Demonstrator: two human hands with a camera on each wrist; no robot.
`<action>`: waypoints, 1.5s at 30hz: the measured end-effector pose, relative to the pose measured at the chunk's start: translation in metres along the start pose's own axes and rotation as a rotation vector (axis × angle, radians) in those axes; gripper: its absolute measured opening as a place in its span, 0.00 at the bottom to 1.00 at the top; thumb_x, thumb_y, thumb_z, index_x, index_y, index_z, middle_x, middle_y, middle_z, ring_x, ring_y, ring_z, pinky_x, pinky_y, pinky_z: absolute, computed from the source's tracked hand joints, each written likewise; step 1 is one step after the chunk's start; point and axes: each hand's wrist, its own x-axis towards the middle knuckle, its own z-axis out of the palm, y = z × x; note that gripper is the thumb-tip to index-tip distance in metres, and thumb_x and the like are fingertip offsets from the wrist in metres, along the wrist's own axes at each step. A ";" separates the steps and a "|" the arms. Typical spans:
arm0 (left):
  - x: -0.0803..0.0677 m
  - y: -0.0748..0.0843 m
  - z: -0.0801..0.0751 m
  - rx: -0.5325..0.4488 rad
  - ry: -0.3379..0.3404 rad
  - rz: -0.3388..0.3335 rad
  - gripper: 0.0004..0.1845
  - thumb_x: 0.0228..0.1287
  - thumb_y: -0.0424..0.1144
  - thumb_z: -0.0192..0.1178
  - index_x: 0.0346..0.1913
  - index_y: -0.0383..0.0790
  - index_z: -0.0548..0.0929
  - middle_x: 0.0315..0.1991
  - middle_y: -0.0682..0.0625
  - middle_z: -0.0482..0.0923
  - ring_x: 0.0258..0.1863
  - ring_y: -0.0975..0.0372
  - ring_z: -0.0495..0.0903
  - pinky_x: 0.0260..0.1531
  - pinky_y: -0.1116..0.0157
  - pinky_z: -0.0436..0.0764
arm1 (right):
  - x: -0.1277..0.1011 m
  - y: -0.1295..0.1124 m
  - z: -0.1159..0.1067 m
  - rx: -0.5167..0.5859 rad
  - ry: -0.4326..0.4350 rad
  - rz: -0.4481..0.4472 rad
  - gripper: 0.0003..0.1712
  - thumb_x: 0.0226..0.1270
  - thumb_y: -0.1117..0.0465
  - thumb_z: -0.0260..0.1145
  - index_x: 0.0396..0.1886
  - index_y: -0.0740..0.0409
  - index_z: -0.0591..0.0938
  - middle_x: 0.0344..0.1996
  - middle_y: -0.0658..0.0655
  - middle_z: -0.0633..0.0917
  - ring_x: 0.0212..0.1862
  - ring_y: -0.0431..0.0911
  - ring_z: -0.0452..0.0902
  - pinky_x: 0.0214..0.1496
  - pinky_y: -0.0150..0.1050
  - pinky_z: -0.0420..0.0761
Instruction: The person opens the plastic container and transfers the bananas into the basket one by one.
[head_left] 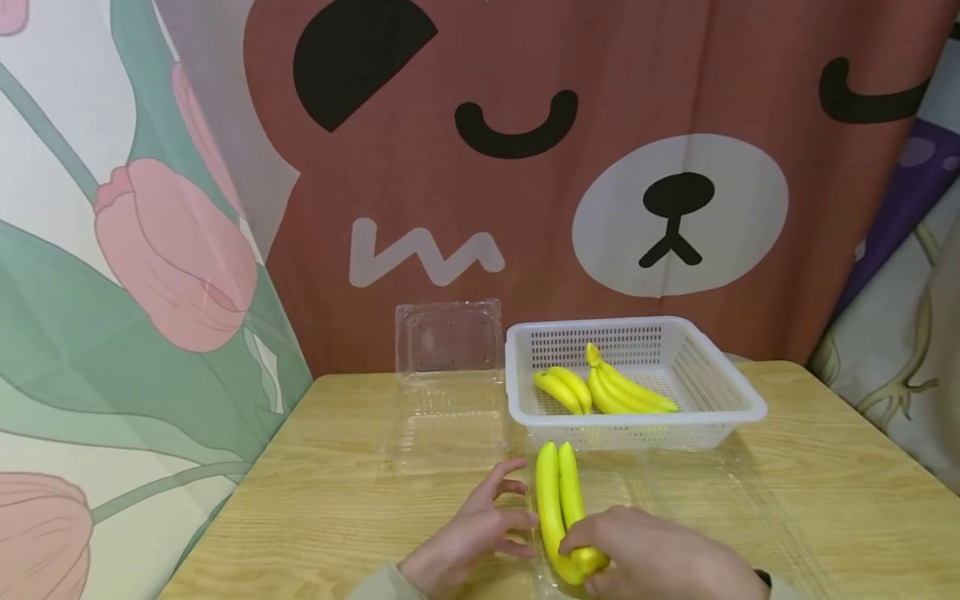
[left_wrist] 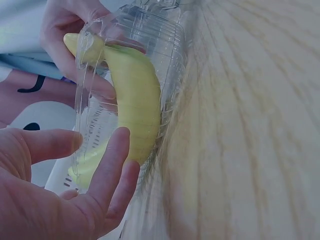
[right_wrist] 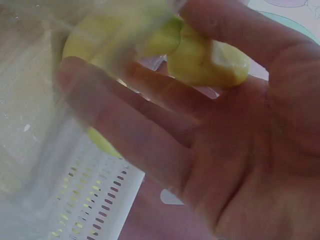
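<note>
A bunch of yellow bananas [head_left: 551, 500] with two showing lies in a clear plastic clamshell box [left_wrist: 170, 42] at the front of the table. My right hand [head_left: 660, 550] holds the bunch by its stem end, thumb and fingers curled about it. At the box's left side is my left hand [head_left: 476, 525], its fingers spread and loosely bent. The left wrist view shows its thumb by the rim and its fingers [left_wrist: 111, 160] along the outer wall. Most of the right fingertips are hidden in the head view; in the right wrist view clear plastic blurs part of the bananas.
Behind the box stands a white perforated basket [head_left: 637, 418] with two bunches of bananas [head_left: 626, 392] in it. Left of it is another clear clamshell box [head_left: 450, 379] with its lid raised. A printed curtain [head_left: 525, 192] hangs along the back edge of the wooden table [head_left: 300, 500].
</note>
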 end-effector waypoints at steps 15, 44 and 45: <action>0.000 0.000 0.000 -0.005 0.002 0.013 0.40 0.54 0.23 0.62 0.71 0.45 0.65 0.56 0.39 0.64 0.39 0.51 0.79 0.31 0.54 0.87 | 0.009 0.001 -0.002 -0.142 0.107 0.243 0.11 0.52 0.53 0.78 0.34 0.45 0.84 0.26 0.40 0.77 0.30 0.40 0.70 0.38 0.42 0.77; -0.002 0.002 0.000 -0.015 -0.009 0.025 0.40 0.54 0.23 0.62 0.71 0.45 0.65 0.57 0.38 0.63 0.37 0.52 0.77 0.32 0.52 0.87 | 0.014 0.016 0.009 -0.298 0.233 0.193 0.28 0.44 0.58 0.79 0.49 0.51 0.81 0.29 0.45 0.77 0.30 0.41 0.70 0.35 0.43 0.76; -0.002 0.002 0.000 -0.015 -0.008 0.023 0.40 0.54 0.23 0.62 0.71 0.45 0.65 0.57 0.38 0.63 0.37 0.52 0.78 0.32 0.52 0.87 | 0.014 0.016 0.008 -0.309 0.239 0.177 0.29 0.43 0.59 0.79 0.50 0.52 0.81 0.29 0.45 0.78 0.30 0.41 0.70 0.35 0.43 0.76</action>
